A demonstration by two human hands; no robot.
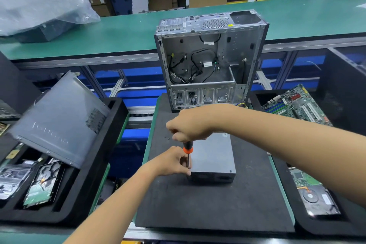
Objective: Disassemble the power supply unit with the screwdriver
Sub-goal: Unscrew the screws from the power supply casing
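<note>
the right hand grips the screwdriver upright while the left hand pinches its shaft at the power supply unit corner screw, likely next needing steady downward turning.

Head view looks steeply down, close over the black mat.

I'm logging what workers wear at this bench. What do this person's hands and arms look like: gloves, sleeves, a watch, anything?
Nothing is worn in view. The left hand and right hand are bare, with no gloves, rings or tape showing. Both forearms are bare to the picture's edge: no sleeves, watch, wristband or grounding strap.
</note>
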